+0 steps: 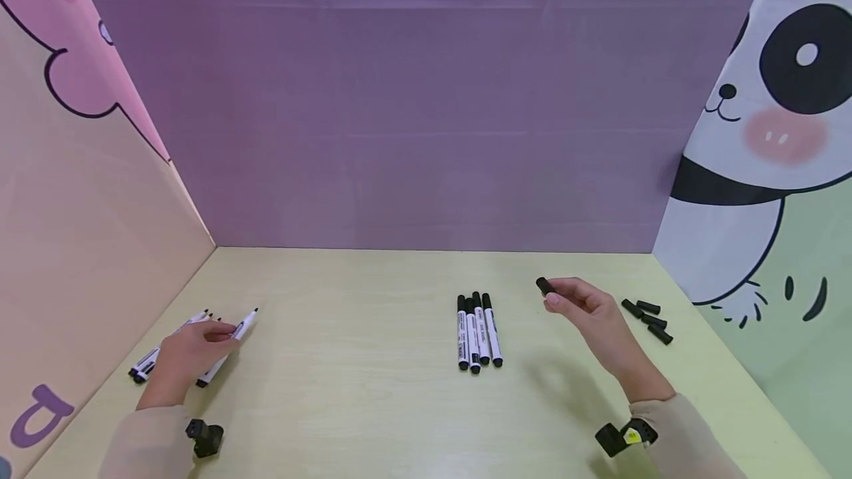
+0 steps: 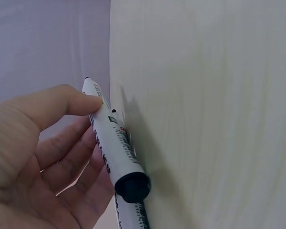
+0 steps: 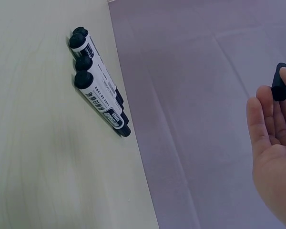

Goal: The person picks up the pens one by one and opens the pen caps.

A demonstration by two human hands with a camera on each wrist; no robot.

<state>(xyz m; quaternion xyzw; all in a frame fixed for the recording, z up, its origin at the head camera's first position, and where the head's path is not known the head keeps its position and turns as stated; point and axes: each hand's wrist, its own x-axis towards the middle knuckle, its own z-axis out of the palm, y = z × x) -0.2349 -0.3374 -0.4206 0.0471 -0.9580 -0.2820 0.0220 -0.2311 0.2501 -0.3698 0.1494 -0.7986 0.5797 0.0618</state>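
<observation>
At the left of the table, my left hand pinches a white whiteboard marker between thumb and fingers. The marker's cap is off, and its dark tip points away from me. Beside and partly behind that hand lie more uncapped markers, some hidden by it. Over on the right, my right hand holds a small black marker cap raised above the table, between thumb and fingertips. In the right wrist view the same cap sits at the thumb, the other fingers loosely bent behind it.
Several capped markers lie side by side between the hands, tops pointing away. Several loose black caps are grouped right of the right hand. A purple back wall and printed side panels border the light wood table.
</observation>
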